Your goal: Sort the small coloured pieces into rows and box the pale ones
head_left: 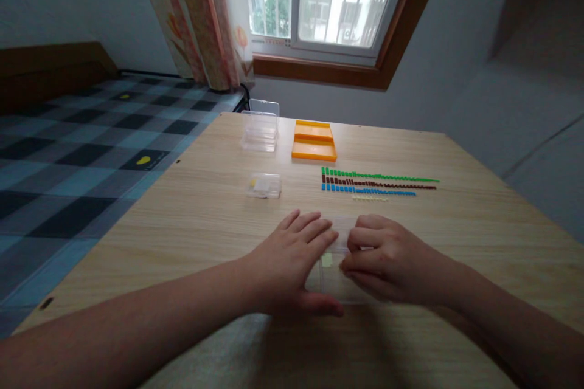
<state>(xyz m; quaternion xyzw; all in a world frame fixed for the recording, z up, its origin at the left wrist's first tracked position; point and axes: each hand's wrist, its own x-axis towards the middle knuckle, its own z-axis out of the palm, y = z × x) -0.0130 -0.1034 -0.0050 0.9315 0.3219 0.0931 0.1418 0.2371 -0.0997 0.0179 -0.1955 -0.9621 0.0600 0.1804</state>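
A clear plastic box lies on the table between my hands, partly covered by them. Inside or on it shows a small pale yellow-green piece. My left hand rests over the box's left side, fingers stretched out and thumb apart. My right hand is at the box's right side, its fingers curled and thumb pressed to the fingertips. Whatever the right fingertips pinch, if anything, is too small or hidden to make out.
Rows of small green, brown, blue and pale pieces lie beyond my hands. Farther off are an orange two-section tray and an open clear case. A small clear box sits left on the wooden table.
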